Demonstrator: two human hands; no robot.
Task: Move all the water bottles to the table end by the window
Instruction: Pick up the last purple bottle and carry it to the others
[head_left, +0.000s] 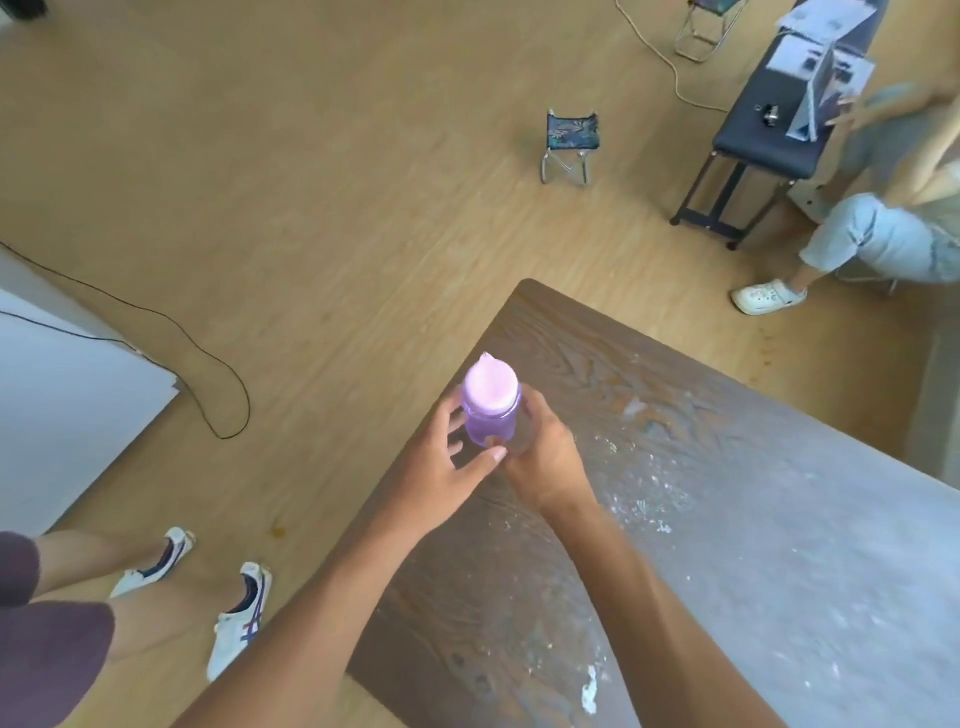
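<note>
A purple water bottle (490, 410) with a pale pink lid stands upright near the left edge of the dark wooden table (727, 467), close to its far corner. My right hand (543, 452) wraps around the bottle's right side and lower body. My left hand (447, 462) is at the bottle's left side with fingers spread, its thumb reaching to the bottle's base. The bottom of the bottle is hidden behind my fingers. No other bottle is in view.
The tabletop carries white paint stains. A person's legs in white sneakers (239, 618) stand left of the table. Another person (883, 228) sits at the far right beside a dark bench (769, 130). A small folding stool (569, 145) and a black cable (208, 364) are on the floor.
</note>
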